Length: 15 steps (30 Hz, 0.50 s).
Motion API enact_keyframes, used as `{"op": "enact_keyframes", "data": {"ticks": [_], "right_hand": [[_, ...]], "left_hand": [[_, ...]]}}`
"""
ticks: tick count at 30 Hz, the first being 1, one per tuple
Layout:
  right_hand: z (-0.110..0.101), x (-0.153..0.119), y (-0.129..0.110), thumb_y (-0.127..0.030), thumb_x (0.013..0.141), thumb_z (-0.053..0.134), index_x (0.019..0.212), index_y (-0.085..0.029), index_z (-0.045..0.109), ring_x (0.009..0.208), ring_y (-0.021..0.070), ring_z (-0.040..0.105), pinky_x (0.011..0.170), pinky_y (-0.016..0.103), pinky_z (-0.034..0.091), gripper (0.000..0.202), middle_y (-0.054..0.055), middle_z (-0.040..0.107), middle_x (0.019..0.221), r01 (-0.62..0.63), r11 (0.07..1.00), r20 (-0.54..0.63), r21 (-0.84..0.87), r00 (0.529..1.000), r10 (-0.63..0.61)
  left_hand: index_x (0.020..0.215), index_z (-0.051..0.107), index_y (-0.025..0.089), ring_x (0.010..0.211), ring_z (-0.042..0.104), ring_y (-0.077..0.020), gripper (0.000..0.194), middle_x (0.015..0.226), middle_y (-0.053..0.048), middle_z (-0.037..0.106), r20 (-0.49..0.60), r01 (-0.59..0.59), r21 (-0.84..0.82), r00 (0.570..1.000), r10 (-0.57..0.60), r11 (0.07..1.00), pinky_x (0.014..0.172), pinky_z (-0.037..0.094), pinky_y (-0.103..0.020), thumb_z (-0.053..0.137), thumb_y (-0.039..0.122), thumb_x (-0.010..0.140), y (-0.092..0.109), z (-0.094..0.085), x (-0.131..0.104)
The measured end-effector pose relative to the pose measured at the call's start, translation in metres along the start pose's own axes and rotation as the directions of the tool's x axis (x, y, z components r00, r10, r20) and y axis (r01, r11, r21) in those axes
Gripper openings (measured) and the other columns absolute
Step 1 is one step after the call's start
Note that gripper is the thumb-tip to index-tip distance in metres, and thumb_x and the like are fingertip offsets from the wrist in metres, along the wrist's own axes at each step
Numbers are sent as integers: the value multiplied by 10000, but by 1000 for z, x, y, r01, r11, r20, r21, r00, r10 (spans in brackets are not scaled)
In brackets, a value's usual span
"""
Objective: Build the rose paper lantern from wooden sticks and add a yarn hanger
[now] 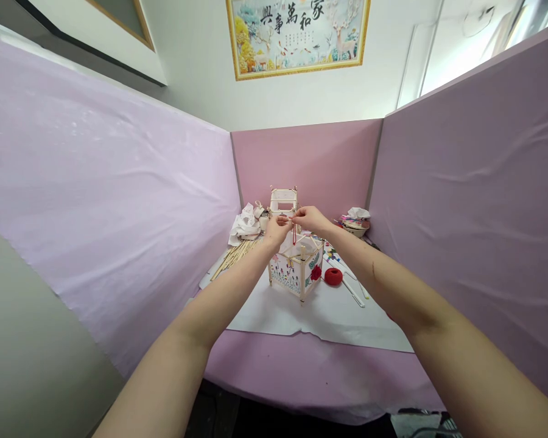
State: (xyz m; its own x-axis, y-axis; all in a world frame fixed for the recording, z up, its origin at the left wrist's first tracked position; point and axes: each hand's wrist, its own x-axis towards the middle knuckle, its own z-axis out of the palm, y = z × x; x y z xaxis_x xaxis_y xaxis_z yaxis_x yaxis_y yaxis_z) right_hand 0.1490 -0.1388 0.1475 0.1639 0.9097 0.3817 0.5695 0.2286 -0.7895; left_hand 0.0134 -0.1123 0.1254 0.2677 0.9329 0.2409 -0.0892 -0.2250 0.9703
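Note:
My left hand [278,228] and my right hand [311,220] meet fingertip to fingertip above a lantern [285,272] with a wooden-stick frame and painted white sides. Both are pinched on a red cord [295,235], which hangs in a loop below the fingers. The lantern stands upright on white paper, and a red flower [316,272] is on its right side. Close to that lies a ball of red yarn [333,277]. Directly behind my hands rises a second stick frame [284,198], partly hidden by them.
Thin wooden sticks [234,257] and crumpled white tissue [245,224] lie at the left. At the right are a filled basket [356,224] and a white stick-like tool [354,293]. Pink-covered panels [305,158] enclose the table on three sides.

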Motion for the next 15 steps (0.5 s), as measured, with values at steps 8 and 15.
{"op": "enact_keyframes", "data": {"ticks": [8,15], "right_hand": [[2,-13,-3,-233,675,561,688,-159,593,579,103,494,529,212,347,82,-11,583,633,139,990,-43,7,989,-139],[6,-32,7,-289,696,564,727,-166,628,649,120,515,593,225,378,143,-1,619,699,242,967,-42,78,970,-239]], "left_hand": [[718,583,139,435,373,-22,106,607,-2,543,259,385,64,885,-387,921,405,321,-142,624,104,809,32,-7,13],[1143,572,181,943,596,-170,278,1157,-90,585,235,393,48,889,-393,918,805,532,-364,510,333,919,27,-10,21]]}}
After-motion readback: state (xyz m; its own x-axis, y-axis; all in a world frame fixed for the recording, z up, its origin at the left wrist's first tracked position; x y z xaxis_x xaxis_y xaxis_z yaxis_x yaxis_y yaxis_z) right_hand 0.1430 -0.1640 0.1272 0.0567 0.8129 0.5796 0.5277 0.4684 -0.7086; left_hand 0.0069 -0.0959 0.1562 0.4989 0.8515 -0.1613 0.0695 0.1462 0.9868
